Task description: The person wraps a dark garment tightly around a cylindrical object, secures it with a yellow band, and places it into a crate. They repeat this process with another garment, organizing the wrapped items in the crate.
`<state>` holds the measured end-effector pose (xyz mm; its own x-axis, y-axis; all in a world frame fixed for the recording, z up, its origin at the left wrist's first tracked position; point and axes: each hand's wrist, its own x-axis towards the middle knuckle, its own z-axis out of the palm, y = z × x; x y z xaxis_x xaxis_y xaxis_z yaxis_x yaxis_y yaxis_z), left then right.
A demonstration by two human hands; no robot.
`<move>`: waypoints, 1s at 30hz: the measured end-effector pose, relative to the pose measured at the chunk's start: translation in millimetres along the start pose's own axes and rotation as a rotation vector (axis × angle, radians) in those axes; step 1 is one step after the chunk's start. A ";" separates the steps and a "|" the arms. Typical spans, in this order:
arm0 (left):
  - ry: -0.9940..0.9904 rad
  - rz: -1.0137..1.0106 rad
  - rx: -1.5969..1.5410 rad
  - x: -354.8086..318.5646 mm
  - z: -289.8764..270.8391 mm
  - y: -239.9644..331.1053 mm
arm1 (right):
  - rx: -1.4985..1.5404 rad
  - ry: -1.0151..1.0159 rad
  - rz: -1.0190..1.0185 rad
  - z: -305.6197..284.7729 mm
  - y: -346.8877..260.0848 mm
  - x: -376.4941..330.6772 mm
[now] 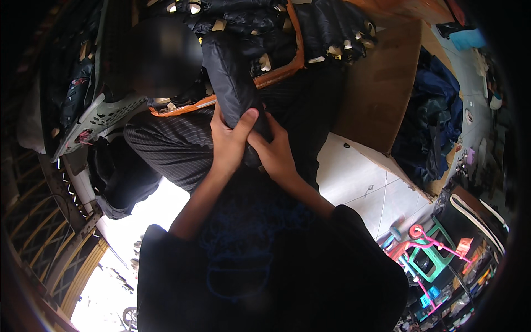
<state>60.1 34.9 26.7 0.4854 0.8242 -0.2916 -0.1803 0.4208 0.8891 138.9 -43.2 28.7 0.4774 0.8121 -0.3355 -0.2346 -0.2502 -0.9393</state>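
A long black bundle of shiny fabric, rolled into a tube, is held in front of my lap and points away from me. Wrapped round its near end is my left hand, with the thumb laid along the top. My right hand grips the same end from the other side, close to the left one. The bundle's lowest part is partly hidden by my fingers. Just beyond lies an orange-edged box packed with similar black rolls, several of which show cream-coloured ends.
More black rolls lie right of the orange-edged box. At the right stands an open cardboard box with dark blue fabric. A perforated grey crate is at the left. A green stool and a pink-framed object occupy the lower right.
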 end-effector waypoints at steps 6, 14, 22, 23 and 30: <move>0.014 0.084 -0.019 8.9 -4.3 16.9 | 0.035 -0.170 0.042 -8.3 -16.8 -0.2; -0.229 0.086 -0.288 17.1 -5.1 36.7 | 0.046 -0.100 -0.066 -0.5 -17.2 -6.4; -0.179 0.047 -0.199 1.9 5.7 30.4 | 0.086 -0.068 -0.027 -0.1 -18.1 -11.0; -0.194 0.078 -0.175 1.8 3.2 27.0 | 0.126 -0.085 0.033 -0.5 -24.0 -11.8; -0.347 0.138 -0.290 10.3 -10.3 27.9 | 0.380 -0.247 0.023 -3.0 -29.3 -14.5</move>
<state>51.2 59.0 44.8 0.6882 0.7255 0.0016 -0.4711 0.4452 0.7614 141.4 -49.2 60.8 0.2626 0.9217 -0.2854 -0.5586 -0.0959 -0.8239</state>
